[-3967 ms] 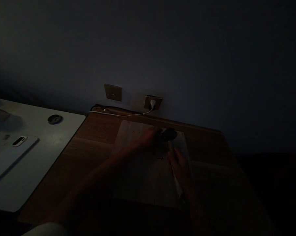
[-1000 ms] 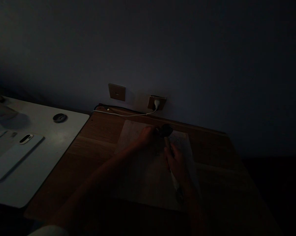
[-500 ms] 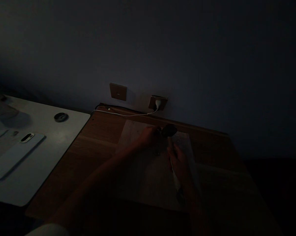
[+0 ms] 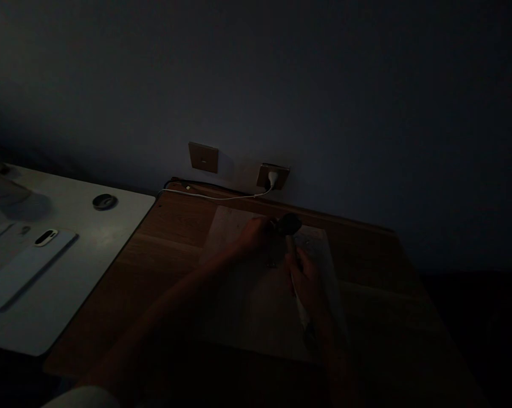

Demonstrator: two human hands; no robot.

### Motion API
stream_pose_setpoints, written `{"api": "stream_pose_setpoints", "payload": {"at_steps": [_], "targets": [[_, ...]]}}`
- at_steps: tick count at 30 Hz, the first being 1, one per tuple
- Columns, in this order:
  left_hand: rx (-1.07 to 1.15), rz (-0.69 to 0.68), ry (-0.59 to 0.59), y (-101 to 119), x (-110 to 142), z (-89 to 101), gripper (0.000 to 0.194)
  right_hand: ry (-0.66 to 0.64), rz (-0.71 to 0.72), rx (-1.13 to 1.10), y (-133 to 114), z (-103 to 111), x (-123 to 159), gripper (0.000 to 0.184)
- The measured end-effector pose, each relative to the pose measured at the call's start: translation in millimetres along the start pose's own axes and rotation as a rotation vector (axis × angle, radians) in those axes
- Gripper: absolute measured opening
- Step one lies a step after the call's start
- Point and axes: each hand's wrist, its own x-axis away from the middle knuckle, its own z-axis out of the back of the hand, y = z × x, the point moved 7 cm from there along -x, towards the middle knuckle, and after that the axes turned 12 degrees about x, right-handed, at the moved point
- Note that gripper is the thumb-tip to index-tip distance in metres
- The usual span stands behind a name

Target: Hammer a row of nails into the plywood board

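Observation:
The picture is very dark. My right hand (image 4: 307,277) is wrapped round the pale handle of a hammer (image 4: 289,224), whose dark head points away from me. Just left of the head, my left hand (image 4: 256,233) has its fingers pinched together close to the board; what they hold, if anything, is lost in shadow. Both hands are over a pale flat board (image 4: 247,317) lying on the wooden table. Small shiny bits (image 4: 272,264), perhaps metal, lie on the board between my hands.
A wooden table (image 4: 154,272) stands against the wall. A white table (image 4: 86,272) adjoins it at left, with a phone (image 4: 30,269), a round dark lid-like thing (image 4: 105,202) and a blurred container (image 4: 5,190). A white cable (image 4: 213,198) runs to a wall socket (image 4: 273,176).
The hammer head and my right hand have shifted slightly left, closer to my left hand. My left hand stays nearly in place.

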Motion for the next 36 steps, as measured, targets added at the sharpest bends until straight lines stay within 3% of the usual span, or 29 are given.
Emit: {"api": "stream_pose_setpoints", "payload": {"at_steps": [9, 21, 27, 29, 31, 34, 36], "targets": [[0.008, 0.022, 0.021, -3.0, -0.3, -0.8, 0.033, -0.026, 0.004, 0.01, 4.0, -2.4, 0.1, 0.04], [-0.027, 0.021, -0.006, -0.2, -1.2, -1.9, 0.035, -0.002, -0.016, -0.017, 8.0, -5.3, -1.3, 0.049], [-0.069, -0.001, -0.029, 7.4, 2.3, 6.7, 0.039, -0.02, -0.06, -0.024, 19.2, 3.8, 14.9, 0.054], [-0.14, -0.074, -0.079, 20.8, 11.4, 13.9, 0.038, -0.024, -0.109, -0.02, 29.8, 9.7, 25.2, 0.06], [-0.253, -0.216, -0.208, 39.3, 25.3, 14.8, 0.036, -0.016, -0.143, -0.005, 40.6, 15.4, 34.7, 0.065], [-0.39, -0.422, -0.429, 61.3, 49.9, 5.7, 0.028, 0.002, -0.185, 0.028, 54.7, 20.2, 43.8, 0.073], [-0.454, -0.486, -0.509, 68.1, 61.1, -2.3, 0.027, -0.003, -0.217, 0.037, 61.3, 19.6, 46.0, 0.078]]}}
